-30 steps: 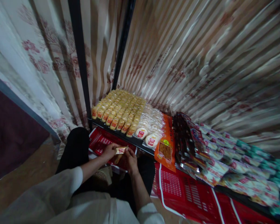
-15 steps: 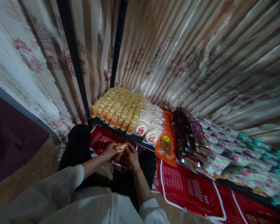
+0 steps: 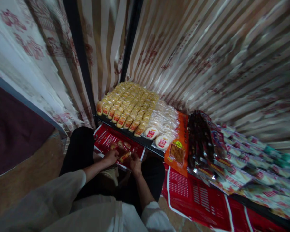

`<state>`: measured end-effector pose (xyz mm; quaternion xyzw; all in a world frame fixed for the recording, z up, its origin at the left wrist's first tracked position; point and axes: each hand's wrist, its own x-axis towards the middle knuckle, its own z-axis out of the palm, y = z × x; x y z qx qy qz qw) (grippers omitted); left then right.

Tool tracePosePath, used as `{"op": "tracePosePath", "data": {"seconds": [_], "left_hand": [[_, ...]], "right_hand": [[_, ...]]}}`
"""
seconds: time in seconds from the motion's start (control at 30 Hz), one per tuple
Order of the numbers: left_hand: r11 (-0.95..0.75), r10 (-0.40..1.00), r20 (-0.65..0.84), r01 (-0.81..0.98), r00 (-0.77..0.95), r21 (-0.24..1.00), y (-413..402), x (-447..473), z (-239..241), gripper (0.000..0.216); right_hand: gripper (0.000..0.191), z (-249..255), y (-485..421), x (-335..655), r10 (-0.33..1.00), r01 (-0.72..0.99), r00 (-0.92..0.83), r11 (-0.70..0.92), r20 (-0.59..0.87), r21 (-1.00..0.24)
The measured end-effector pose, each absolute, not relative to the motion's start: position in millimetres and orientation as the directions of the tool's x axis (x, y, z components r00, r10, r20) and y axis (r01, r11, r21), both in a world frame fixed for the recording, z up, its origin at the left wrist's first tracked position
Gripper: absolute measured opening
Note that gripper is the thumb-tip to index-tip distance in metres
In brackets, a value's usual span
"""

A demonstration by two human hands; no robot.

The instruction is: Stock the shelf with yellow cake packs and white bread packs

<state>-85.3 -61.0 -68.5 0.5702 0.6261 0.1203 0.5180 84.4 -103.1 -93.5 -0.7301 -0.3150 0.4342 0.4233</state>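
Observation:
My right hand [image 3: 135,164] pinches a small yellow-wrapped cake [image 3: 125,157] with red print at its fingertips, low over a red plastic basket [image 3: 103,137]. Close on the left, my left hand [image 3: 111,158] has its fingers curled; what lies in them, if anything, is hidden. Several small wrapped pieces [image 3: 113,146] lie in the basket just beyond my hands. Above the basket, rows of similar yellow-wrapped cakes [image 3: 128,106] stand on a black shelf [image 3: 118,127].
Right of the cakes are round white packaged cakes [image 3: 162,141], an orange snack bag [image 3: 177,149], dark packets [image 3: 198,141] and white-and-red packets [image 3: 239,174]. More red baskets [image 3: 190,190] stand below. A dark post [image 3: 81,54] and patterned curtains [image 3: 183,48] rise behind.
Both hands have lowered slightly toward the basket. The left hand has drawn away from the wrapped cake, which stays with the right hand. The view has shifted slightly.

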Motion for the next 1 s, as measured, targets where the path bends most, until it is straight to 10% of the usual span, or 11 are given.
{"op": "tracePosePath", "data": {"seconds": [0.37, 0.63, 0.83, 1.0], "left_hand": [[0.128, 0.892, -0.37, 0.642, 0.258, 0.756, -87, -75, -47, 0.029], [-0.216, 0.94, -0.024, 0.646, 0.34, 0.732, -98, -51, -11, 0.036], [-0.529, 0.849, 0.33, 0.657, 0.413, 0.538, -80, -20, 18, 0.044], [-0.715, 0.678, 0.495, 0.644, 0.543, 0.273, -56, 1, 12, 0.059]], "right_hand": [[0.024, -76, -103, 71, 0.885, 0.339, 0.36, -0.42, -0.296, -0.842], [0.026, -17, -116, 87, 0.969, 0.467, 0.233, -0.034, 0.086, -0.883], [0.034, 37, -89, 141, 0.811, 0.819, 0.135, 0.232, 0.57, -0.524], [0.041, 63, -42, 171, 0.799, 0.973, -0.024, 0.157, 0.601, -0.171]]}}
